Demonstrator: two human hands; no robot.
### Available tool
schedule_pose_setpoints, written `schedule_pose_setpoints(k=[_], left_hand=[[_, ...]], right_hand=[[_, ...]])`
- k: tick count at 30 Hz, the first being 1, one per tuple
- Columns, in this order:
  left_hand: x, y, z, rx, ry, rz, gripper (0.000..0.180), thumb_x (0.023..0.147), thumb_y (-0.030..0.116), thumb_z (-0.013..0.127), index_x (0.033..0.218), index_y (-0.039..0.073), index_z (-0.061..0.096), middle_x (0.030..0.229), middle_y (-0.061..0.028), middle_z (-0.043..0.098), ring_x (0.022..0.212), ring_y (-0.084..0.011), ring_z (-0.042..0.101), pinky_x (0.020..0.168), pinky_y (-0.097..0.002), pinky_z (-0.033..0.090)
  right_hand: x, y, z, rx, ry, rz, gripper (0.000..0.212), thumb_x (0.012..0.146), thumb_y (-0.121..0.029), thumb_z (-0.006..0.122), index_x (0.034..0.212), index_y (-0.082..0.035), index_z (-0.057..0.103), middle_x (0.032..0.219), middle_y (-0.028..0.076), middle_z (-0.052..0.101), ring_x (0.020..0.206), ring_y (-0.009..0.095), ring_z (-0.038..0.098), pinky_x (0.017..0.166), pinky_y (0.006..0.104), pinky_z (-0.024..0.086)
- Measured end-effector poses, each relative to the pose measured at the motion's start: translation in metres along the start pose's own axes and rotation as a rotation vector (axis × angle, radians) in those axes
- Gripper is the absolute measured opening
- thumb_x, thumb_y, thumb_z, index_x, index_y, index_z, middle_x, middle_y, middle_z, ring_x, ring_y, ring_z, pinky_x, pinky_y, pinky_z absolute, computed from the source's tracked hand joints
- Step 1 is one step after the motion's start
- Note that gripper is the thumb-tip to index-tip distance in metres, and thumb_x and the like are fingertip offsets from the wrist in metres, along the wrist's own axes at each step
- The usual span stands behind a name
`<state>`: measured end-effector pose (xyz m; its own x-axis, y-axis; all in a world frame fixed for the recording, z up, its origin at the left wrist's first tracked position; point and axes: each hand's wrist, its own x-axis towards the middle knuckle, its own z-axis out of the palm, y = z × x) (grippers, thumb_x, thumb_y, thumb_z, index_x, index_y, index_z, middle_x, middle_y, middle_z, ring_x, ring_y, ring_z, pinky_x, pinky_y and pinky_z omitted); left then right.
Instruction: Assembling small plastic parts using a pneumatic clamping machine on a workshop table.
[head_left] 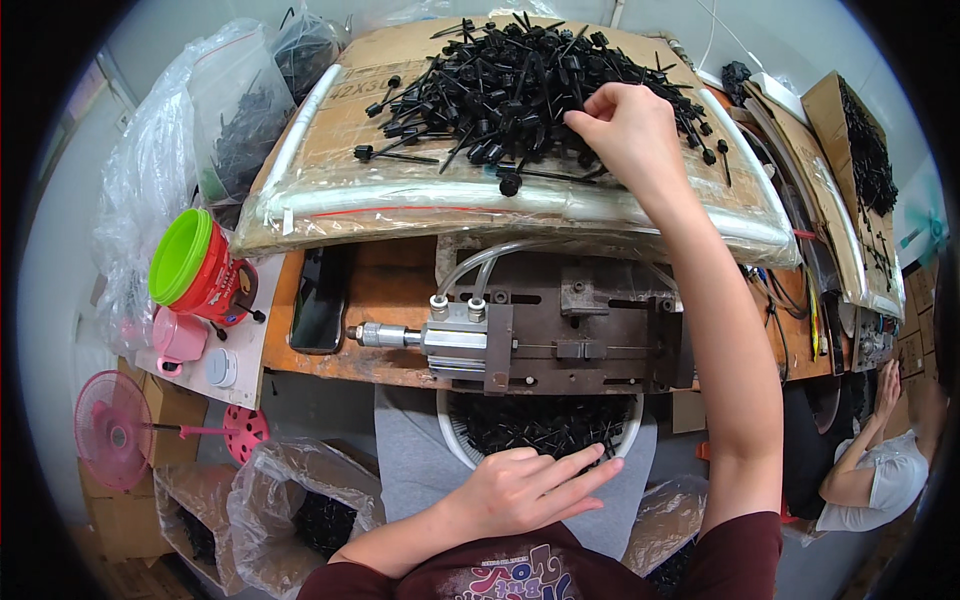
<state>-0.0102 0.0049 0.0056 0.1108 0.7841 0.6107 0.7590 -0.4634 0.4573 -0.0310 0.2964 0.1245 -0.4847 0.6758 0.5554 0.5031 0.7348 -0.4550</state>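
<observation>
A large heap of black knobs with thin stems [510,90] lies on a cardboard-covered board [400,190] at the far side. My right hand [635,135] is at the heap's right side, thumb and fingers drawn together in a pinch; whatever is between the fingertips is hidden. Close to my body, my left hand [530,488] is held with its fingers stretched out, over the near edge of a white basket [443,432] full of similar black parts. Between the hands sits a metal jig with an air cylinder [460,345], fixed on the wooden bench.
At left stand a red bucket with a green rim [190,265], a pink mug [178,338] and a pink fan [112,428]. Plastic-lined bags [290,500] of black parts lie lower left. Another person [875,475] works at right. Clear hoses [480,265] run from the cylinder.
</observation>
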Motion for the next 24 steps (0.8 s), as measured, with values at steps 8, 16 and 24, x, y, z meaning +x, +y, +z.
schedule_pose_setpoints(k=[8, 16, 24], left_hand=[[-0.003, -0.006, -0.011, -0.048, 0.056, -0.019, 0.045, 0.076, 0.022, 0.082, 0.117, 0.008, 0.07, 0.113, -0.0061, 0.071, 0.06, -0.0089, 0.062, 0.051, -0.0204, 0.044], [0.033, -0.011, -0.027, -0.462, 0.355, -0.36, 0.046, 0.079, -0.008, 0.072, 0.124, -0.007, 0.059, 0.12, -0.0202, 0.063, 0.088, -0.0186, 0.07, 0.074, -0.0271, 0.06], [0.047, -0.017, -0.04, -0.542, 0.304, -0.352, 0.05, 0.079, -0.009, 0.072, 0.127, -0.007, 0.058, 0.114, -0.0194, 0.064, 0.094, -0.0216, 0.07, 0.08, -0.0297, 0.061]], right_hand=[[-0.023, 0.025, -0.052, 0.271, -0.229, 0.224, 0.023, 0.08, -0.02, 0.074, 0.086, 0.002, 0.071, 0.063, 0.005, 0.064, 0.051, 0.01, 0.059, 0.05, 0.0255, 0.047], [-0.112, 0.014, -0.06, 0.094, 0.036, -0.393, 0.014, 0.079, -0.002, 0.073, 0.093, -0.002, 0.07, 0.085, 0.008, 0.063, 0.068, 0.019, 0.064, 0.06, 0.0295, 0.05], [-0.174, 0.012, -0.064, 0.089, 0.039, -0.664, 0.034, 0.066, 0.005, 0.072, 0.099, 0.008, 0.068, 0.088, 0.014, 0.064, 0.067, 0.023, 0.065, 0.055, 0.0311, 0.051]])
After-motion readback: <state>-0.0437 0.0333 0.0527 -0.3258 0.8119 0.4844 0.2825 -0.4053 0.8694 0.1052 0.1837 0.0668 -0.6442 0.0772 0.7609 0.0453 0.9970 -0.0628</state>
